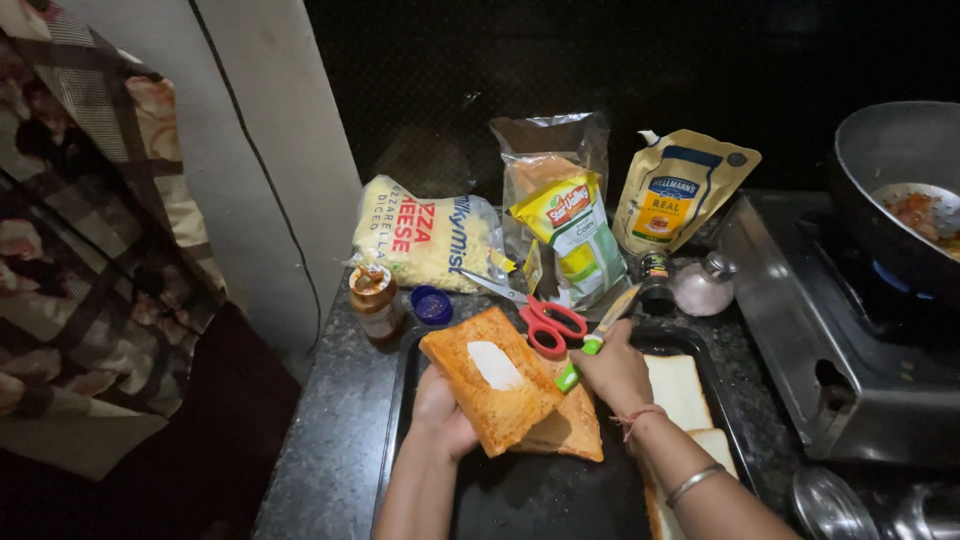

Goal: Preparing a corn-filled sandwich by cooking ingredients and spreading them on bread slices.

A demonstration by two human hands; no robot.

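My left hand [440,415] holds a slice of bread [490,380] coated in orange-red sauce, tilted up over a black baking tray [540,495]. A white smear sits in the middle of the slice. My right hand [618,372] grips a knife with a green handle [590,345], its blade pointing up and away to the right. A second sauced slice [572,428] lies on the tray under the first. Two plain white slices [680,392] lie on the tray's right side, behind my right wrist.
Behind the tray on the dark stone counter: red-handled scissors [545,322], an open sauce jar [374,300] with its blue lid [431,304], a shredded cheese bag [430,238], a corn packet [578,238], a mayonnaise pouch [678,190], two shakers [702,285]. A gas stove [850,350] with a pan [895,185] stands right.
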